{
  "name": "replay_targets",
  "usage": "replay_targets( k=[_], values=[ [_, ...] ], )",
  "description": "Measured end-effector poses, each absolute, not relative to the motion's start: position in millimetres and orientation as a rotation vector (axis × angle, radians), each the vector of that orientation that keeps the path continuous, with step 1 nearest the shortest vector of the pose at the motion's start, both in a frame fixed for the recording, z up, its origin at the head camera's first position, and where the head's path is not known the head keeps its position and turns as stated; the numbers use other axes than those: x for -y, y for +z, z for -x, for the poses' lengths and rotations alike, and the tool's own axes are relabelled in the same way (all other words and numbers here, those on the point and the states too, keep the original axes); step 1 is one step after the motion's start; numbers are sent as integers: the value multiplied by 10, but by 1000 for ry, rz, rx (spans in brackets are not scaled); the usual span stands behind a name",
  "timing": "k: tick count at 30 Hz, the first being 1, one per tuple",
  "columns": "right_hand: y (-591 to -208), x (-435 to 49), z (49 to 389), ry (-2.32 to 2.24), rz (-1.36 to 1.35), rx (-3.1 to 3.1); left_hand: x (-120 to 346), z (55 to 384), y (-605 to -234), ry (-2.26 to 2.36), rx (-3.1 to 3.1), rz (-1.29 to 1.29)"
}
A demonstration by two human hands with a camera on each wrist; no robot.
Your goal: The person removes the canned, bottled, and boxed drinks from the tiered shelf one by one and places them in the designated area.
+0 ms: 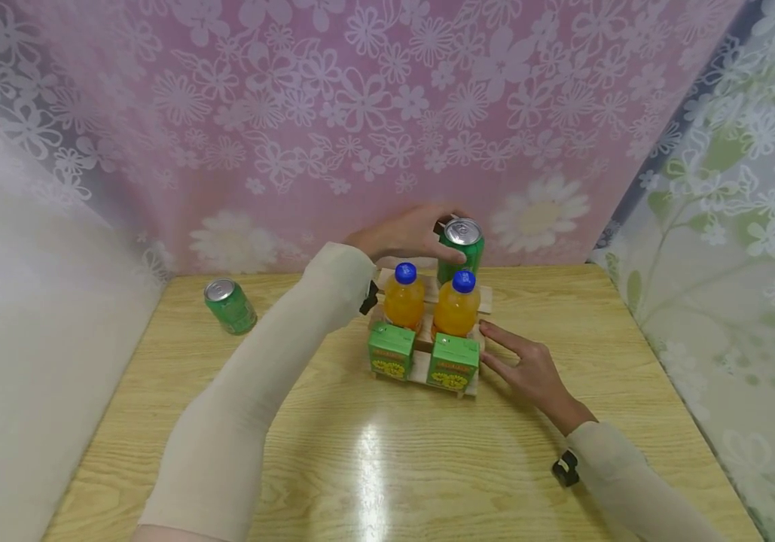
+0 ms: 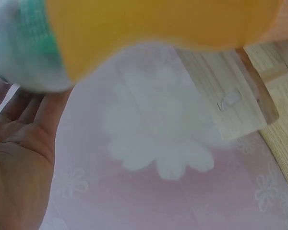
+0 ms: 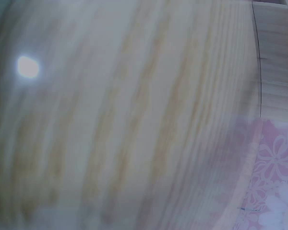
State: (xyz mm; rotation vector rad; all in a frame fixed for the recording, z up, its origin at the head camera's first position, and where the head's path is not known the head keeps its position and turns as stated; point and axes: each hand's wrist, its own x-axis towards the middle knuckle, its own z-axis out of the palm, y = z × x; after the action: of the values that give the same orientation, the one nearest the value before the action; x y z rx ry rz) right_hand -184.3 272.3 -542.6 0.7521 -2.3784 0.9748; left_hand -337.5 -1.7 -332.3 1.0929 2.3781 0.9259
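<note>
My left hand (image 1: 414, 233) grips a green soda can (image 1: 463, 260) over the back step of a small wooden tiered rack (image 1: 421, 367). In the left wrist view the hand (image 2: 21, 158) is beside the blurred can, partly behind an orange juice bottle (image 2: 158, 26). My right hand (image 1: 529, 373) holds the rack's right end between thumb and fingers. Two juice bottles with blue caps, a left bottle (image 1: 404, 301) and a right bottle (image 1: 456, 307), stand on the middle step. A left green drink carton (image 1: 392, 352) and a right carton (image 1: 453, 363) occupy the front step.
Another green can (image 1: 230, 306) stands apart at the left on the wood-grain table (image 1: 319, 452). A pink flowered curtain (image 1: 333, 135) hangs behind the table's back edge. Pale walls border both sides, the right one (image 1: 733, 263) patterned with flowers.
</note>
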Motion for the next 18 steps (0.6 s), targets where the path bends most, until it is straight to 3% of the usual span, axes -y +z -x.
replay_targets(
  k=[18],
  values=[
    [-5413,-2714,1821,975,-742,2380,448,3423,-3314,1055,-2451,-1068]
  ],
)
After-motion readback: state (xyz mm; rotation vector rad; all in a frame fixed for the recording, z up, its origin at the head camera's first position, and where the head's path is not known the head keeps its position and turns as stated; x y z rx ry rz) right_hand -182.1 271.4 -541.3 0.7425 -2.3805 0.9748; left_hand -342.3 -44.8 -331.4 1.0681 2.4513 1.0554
